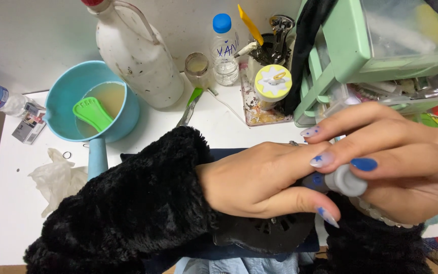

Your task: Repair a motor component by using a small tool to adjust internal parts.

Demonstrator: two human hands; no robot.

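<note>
A blue scoop pot [89, 96] with a green spatula [93, 113] is seen; black fluffy sleeves [133, 203], blue star-patterned nails [323, 160], a grey cap [348, 180] and a mint-green drawer unit [353, 48] are shown.

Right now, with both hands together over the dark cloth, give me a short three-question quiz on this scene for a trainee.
1. True or false: the green scoop lies inside the blue bowl.
2. Multiple choice: what does the right hand pinch? A) a pair of scissors B) a small grey cap-like piece C) a spoon
3. Fill in: the small clear water bottle by the wall has a ___ cap.

Key:
1. True; it sits in the cloudy liquid.
2. B; the left hand meets it there, its fingers touching the right hand's.
3. Blue.
</note>
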